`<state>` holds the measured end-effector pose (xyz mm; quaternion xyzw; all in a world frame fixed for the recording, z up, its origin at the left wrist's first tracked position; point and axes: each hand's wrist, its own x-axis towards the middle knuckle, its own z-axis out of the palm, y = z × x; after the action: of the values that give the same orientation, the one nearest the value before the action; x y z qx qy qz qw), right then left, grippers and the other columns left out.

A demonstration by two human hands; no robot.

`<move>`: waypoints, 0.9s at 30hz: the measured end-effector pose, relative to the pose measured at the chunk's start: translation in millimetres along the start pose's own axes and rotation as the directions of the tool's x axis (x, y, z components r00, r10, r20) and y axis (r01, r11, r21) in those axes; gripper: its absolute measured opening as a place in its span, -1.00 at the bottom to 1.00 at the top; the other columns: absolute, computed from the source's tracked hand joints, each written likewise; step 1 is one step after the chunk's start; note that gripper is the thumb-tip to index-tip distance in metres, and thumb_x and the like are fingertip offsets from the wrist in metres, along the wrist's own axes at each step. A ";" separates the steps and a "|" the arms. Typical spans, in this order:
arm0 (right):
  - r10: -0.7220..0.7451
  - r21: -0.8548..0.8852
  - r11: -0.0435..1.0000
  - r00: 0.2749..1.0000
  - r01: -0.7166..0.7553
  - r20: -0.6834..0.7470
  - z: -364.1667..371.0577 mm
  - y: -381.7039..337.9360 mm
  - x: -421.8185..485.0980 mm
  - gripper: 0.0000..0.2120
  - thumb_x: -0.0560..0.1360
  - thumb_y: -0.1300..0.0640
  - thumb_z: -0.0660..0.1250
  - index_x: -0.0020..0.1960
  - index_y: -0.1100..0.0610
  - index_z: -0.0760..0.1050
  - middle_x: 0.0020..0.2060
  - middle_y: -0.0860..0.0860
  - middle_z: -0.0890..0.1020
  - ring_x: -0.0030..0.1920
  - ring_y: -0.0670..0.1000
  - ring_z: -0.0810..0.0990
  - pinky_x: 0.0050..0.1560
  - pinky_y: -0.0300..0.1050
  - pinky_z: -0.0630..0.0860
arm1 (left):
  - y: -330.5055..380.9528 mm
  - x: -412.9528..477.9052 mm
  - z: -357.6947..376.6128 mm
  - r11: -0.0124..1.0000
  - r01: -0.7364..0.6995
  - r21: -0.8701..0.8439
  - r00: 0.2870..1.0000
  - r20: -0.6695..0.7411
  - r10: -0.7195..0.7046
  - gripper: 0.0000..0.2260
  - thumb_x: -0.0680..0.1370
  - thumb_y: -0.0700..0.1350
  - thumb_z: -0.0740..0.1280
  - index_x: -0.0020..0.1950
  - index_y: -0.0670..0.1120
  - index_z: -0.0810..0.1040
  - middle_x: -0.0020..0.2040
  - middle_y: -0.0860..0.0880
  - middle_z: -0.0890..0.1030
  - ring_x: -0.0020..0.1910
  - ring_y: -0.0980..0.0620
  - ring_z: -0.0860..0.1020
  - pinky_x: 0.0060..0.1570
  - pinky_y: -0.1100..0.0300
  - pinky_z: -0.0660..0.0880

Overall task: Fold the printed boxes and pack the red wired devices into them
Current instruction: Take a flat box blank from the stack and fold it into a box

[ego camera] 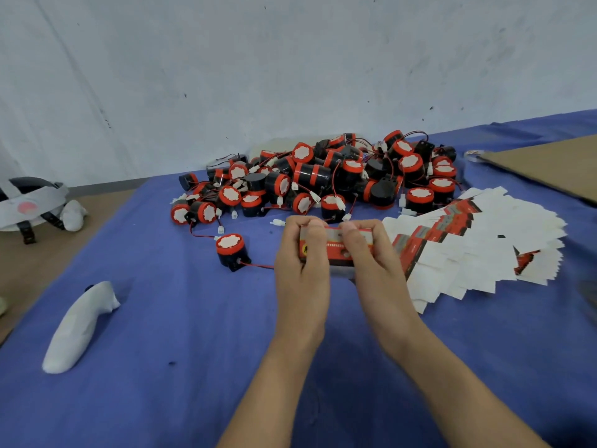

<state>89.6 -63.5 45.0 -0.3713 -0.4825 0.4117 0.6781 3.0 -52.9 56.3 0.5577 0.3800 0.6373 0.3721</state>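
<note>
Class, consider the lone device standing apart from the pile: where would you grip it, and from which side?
Likely best: grip the lone device round its black body, just under the red cap, coming from above. It stands cap-up and clear of the pile, and its wire trails off low to the right.

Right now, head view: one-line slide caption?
Left hand and right hand grip a red printed cardboard box; red-and-black wired devices piled behind, flat printed blanks fanned beside.

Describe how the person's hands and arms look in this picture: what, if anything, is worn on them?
The left hand and right hand are both bare: no gloves, and no rings, watch or bracelet show. Both forearms are uncovered down to the picture's lower edge, so no sleeve is in view.
</note>
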 end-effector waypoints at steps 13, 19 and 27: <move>0.100 0.070 0.994 0.958 -0.085 -0.268 -9.6 5.5 12.1 -0.71 0.68 -0.05 0.15 -0.05 0.08 0.54 -0.27 -0.12 0.69 -0.20 -0.13 0.69 -0.24 -0.29 0.58 | -9.2 3.0 30.0 0.998 0.025 0.060 0.999 -0.046 -0.022 -0.77 0.71 -0.06 0.13 -0.12 0.02 0.46 -0.17 0.10 0.61 -0.21 0.16 0.62 -0.29 0.32 0.54; 0.113 0.081 0.993 0.909 -0.088 -0.400 -29.1 -7.1 2.0 -0.61 0.68 -0.08 0.14 -0.17 -0.01 0.64 -0.24 -0.06 0.71 -0.23 -0.11 0.70 -0.34 -0.28 0.55 | -7.3 -20.2 53.7 0.998 0.062 -0.018 0.998 -0.009 -0.062 -0.76 0.71 0.00 0.10 -0.07 0.12 0.49 -0.08 0.04 0.61 -0.11 0.11 0.63 -0.25 0.32 0.54; 0.075 -0.061 0.991 0.872 -0.119 -0.483 -81.9 -51.9 -70.0 -0.68 0.70 0.08 0.12 -0.05 0.03 0.63 -0.15 -0.03 0.73 -0.17 -0.10 0.71 -0.31 -0.30 0.57 | 6.2 -104.0 65.9 0.980 0.183 -0.079 0.961 0.226 -0.161 -0.76 0.71 -0.10 0.12 0.25 0.13 0.52 0.14 0.23 0.64 0.14 0.16 0.62 0.05 0.19 0.59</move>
<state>164.9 -156.3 46.2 -0.5149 -0.2980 0.3187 0.7379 78.6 -144.4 23.2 0.5701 0.3517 0.5554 0.4927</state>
